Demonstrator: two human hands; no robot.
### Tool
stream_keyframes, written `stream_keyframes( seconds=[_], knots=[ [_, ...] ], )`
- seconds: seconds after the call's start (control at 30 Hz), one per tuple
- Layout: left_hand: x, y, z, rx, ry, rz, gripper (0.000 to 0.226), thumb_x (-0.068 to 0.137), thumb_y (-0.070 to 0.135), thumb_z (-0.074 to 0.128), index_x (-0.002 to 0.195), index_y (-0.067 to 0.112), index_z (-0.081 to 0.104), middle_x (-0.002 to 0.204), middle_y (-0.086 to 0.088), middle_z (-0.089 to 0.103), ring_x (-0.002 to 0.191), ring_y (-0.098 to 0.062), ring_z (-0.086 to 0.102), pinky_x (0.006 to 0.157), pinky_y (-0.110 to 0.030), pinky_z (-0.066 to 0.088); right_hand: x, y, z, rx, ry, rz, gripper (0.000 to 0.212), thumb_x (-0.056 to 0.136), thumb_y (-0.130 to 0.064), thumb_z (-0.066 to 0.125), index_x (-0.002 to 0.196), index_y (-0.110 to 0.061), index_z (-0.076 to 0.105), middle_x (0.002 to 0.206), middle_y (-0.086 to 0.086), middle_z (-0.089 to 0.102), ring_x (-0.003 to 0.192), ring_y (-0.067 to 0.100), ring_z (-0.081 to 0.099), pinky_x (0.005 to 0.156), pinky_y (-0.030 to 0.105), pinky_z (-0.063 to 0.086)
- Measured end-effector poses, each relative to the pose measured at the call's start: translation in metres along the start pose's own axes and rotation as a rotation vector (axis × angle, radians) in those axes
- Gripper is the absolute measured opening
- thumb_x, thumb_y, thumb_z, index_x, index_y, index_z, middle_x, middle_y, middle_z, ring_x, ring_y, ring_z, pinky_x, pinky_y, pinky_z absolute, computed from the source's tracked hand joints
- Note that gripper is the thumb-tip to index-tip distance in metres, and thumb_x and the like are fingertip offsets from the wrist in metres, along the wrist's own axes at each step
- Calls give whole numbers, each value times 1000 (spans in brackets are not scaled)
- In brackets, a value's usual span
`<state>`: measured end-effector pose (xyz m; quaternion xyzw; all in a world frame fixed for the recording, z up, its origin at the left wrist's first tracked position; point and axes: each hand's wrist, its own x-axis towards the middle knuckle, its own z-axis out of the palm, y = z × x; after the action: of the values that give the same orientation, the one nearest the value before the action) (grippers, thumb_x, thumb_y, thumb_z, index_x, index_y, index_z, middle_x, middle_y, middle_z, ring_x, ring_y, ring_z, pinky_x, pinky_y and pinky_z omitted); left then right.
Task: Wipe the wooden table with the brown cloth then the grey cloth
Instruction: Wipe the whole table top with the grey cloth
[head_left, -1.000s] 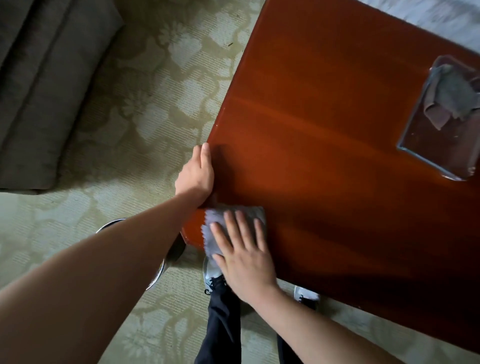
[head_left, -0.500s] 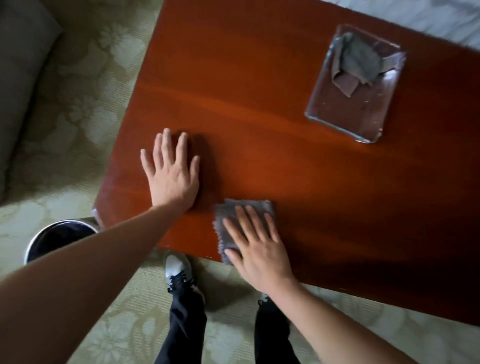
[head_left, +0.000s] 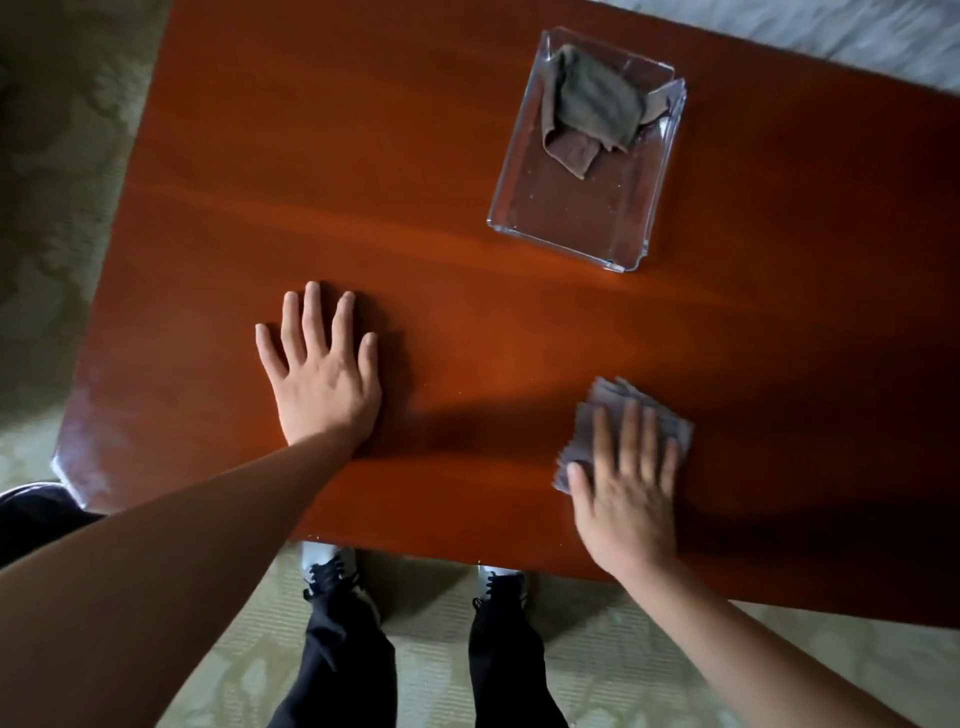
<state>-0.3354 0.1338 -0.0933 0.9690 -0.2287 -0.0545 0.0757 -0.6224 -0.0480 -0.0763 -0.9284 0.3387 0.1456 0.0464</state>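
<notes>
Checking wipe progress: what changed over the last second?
The right hand slid the grey cloth rightward along the wooden table's near edge, away from the left corner. The left hand shifted from the table's left edge to lie flat on top. The brown cloth stayed in the glass tray; no grasp or release.

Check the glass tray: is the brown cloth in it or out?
In. The brown cloth lies crumpled inside the glass tray, at its far end.
</notes>
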Motion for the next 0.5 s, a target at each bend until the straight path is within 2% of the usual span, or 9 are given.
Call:
stream_keyframes(
  seconds=[0.17,0.27,0.37,0.5],
  knots=[
    [0,-3,0,-118,58,-14,59,110,42,19,162,17,30,173,-6,22,162,-24,10,129,-56,6,82,-124,-16,118,127,-182,68,104,-53,38,164,-21,31,172,14,22,160,34,16,126,60,15],
    [0,-5,0,-206,109,-43,59,109,35,22,163,10,26,171,-7,27,161,-20,15,130,-53,8,127,-180,-26,125,137,-299,67,106,-53,32,166,-24,23,175,11,13,162,31,7,127,59,11],
    [-1,-6,0,-212,120,-42,58,109,32,23,162,9,27,171,-7,28,161,-19,15,130,-52,8,145,-186,-33,90,131,-355,67,107,-55,29,167,-26,21,175,9,11,162,29,4,127,57,9],
    [-1,-4,1,-131,104,-22,59,109,36,20,161,10,33,171,-10,27,161,-24,16,129,-55,10,142,-135,-30,126,193,-316,67,105,-56,39,164,-26,32,174,7,20,162,27,13,128,54,13]
  ],
)
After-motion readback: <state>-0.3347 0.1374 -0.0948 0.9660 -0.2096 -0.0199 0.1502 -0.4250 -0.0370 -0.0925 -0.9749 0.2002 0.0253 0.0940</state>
